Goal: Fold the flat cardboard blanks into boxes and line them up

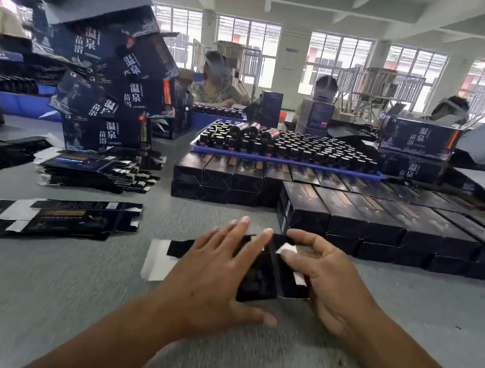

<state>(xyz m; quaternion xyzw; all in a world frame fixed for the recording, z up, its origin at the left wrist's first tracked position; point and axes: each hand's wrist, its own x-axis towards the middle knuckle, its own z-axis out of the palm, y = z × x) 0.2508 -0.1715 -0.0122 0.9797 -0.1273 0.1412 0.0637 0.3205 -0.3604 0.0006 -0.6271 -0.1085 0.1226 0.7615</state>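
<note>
A flat black cardboard blank (265,276) with white flaps lies on the grey table in front of me. My left hand (216,270) rests on its left half with fingers spread and straight. My right hand (331,277) curls its fingers over the blank's right end, thumb and fingertips on the far flap. Rows of folded black boxes (385,225) stand lined up just beyond, stacked two high. More flat blanks lie at the left (52,218), and a thicker stack of blanks (96,171) sits behind them.
A leaning tower of larger printed cartons (115,78) rises at the left. A blue tray of dark bottles (286,151) sits behind the folded boxes. Three people sit across the table. More cartons (418,140) stand at the right.
</note>
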